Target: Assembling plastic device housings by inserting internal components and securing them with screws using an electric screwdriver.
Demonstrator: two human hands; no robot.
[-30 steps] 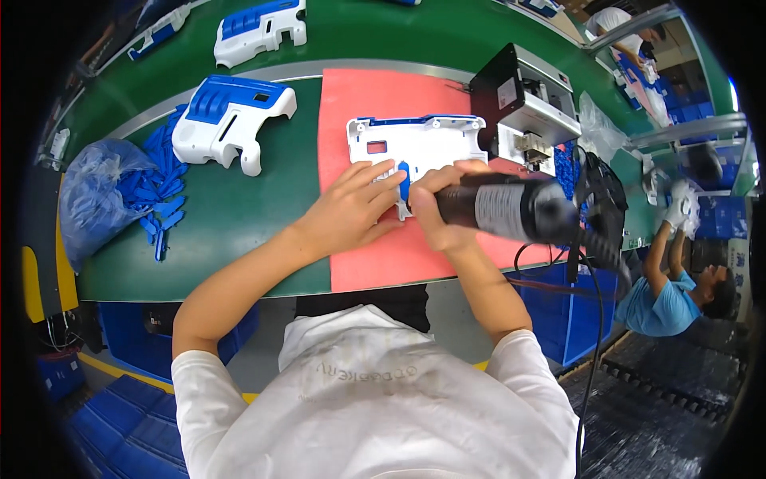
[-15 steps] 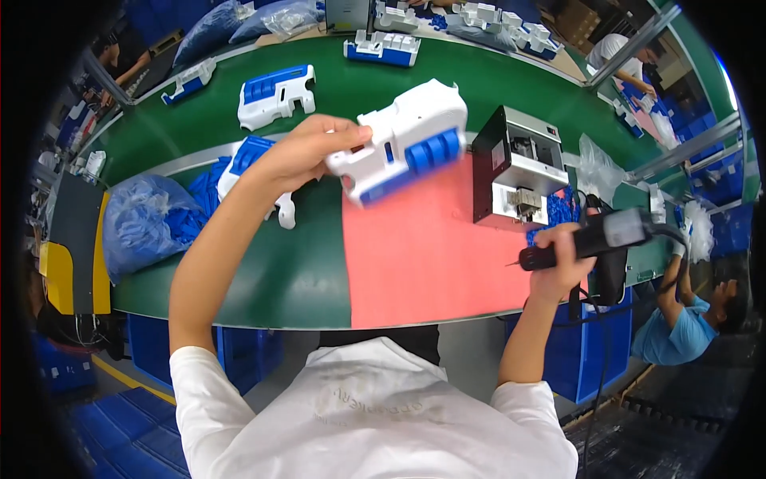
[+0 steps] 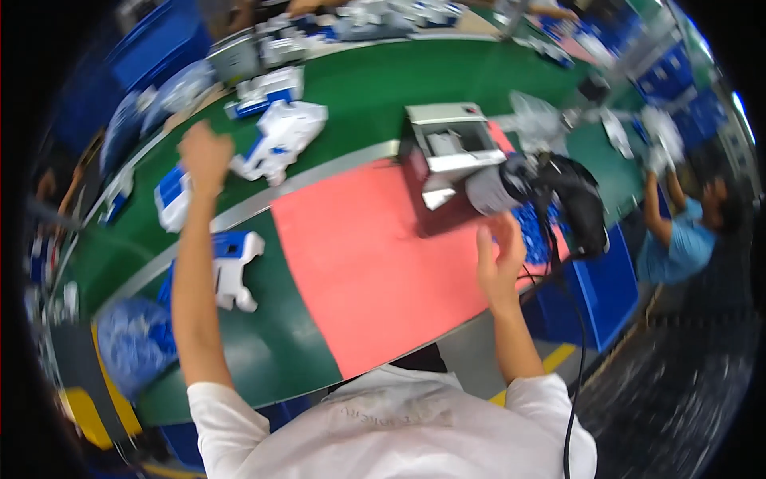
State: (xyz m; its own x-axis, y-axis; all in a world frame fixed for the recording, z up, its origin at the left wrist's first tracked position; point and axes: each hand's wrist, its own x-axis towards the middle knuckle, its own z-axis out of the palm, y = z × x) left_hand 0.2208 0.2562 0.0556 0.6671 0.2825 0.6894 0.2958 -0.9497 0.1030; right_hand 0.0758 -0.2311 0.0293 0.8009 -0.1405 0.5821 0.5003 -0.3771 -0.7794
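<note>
While both arms were stretched out over the bench, the moment read as follows.

Left hand: the left hand (image 3: 204, 156) was raised far forward over the green belt (image 3: 375, 88), fingers curled loosely together and gripping nothing; blur hid the fingertips.

Nearest to it: a white and blue toy gun shell (image 3: 279, 137) lay just beside that hand on the belt, apart from it as far as the blur allowed me to tell.

Right hand: the right hand (image 3: 500, 259) hovered at the right edge of the pink mat (image 3: 363, 271), fingers spread and slightly bent, holding nothing.

Electric screwdriver: the black and grey electric screwdriver (image 3: 533, 185) hung just above the right hand, its cord (image 3: 573, 335) trailing down past the bench edge; whether the fingertips touched it I could not tell.

Fixture: a grey box-shaped fixture (image 3: 448, 152) stood at the far right corner of the mat, beside the screwdriver.

Other shells: one white and blue shell (image 3: 231, 267) lay on the dark green table left of the mat, another (image 3: 171, 195) further left.

Bag: a clear bag of blue parts (image 3: 136, 351) sat near the lower left.

Another person: someone in a blue shirt (image 3: 678, 239) worked at the far right.
</note>
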